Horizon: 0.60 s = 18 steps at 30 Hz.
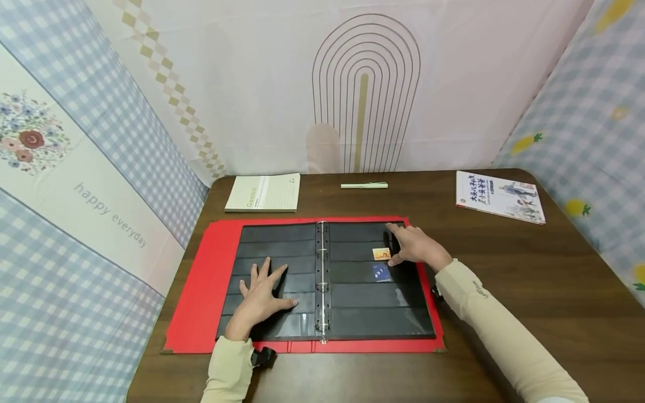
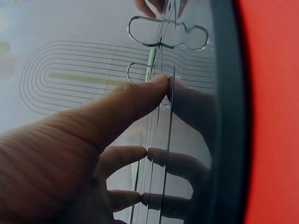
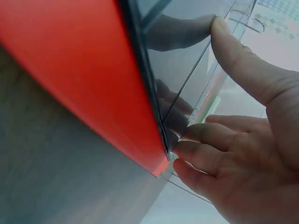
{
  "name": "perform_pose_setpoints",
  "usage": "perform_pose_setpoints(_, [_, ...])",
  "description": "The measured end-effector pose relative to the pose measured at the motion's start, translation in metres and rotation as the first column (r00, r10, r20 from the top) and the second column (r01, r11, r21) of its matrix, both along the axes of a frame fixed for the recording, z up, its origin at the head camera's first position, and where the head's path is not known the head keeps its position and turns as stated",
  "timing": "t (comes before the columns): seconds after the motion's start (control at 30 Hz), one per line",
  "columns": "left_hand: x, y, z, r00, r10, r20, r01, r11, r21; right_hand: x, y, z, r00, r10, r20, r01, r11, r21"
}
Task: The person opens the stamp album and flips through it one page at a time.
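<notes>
Album: orange stamp, blue stamp, apparently in pockets.

The binder is plain red, with black pages and silver rings. Toward the pages' right edge, one stamp is orange-yellow and a second stamp deep blue with pale marks. The table is dark brown. Along its far edge, the notebook is cream, the pen pale green; by the far right corner, the book is white with dark lettering. Blue-and-white checks pattern the left cloth.
</notes>
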State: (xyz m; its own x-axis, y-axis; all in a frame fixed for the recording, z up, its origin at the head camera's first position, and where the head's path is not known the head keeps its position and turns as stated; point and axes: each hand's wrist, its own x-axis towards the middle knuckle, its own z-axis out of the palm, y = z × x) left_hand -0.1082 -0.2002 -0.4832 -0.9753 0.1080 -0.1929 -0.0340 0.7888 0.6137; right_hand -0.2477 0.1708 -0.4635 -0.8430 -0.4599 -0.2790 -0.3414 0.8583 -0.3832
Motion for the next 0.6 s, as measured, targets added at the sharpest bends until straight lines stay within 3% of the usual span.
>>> perform_pose_setpoints(0.33, [-0.001,-0.001,0.0,1.0,0.007,0.004,-0.007,1.0,-0.002,0.009,-0.002,0.001,0.996,0.003,-0.087,-0.005,1.0,-0.027])
perform_pose_setpoints(0.5, [0.0,-0.001,-0.001,1.0,0.014,0.001,-0.014,1.0,0.004,0.012,0.002,0.01,0.995,-0.01,-0.104,-0.004,0.991,-0.131])
perform_pose_setpoints(0.6, [-0.001,0.0,-0.001,1.0,0.011,0.001,-0.011,1.0,0.005,0.012,0.01,0.02,0.999,-0.014,-0.041,0.005,0.978,-0.21])
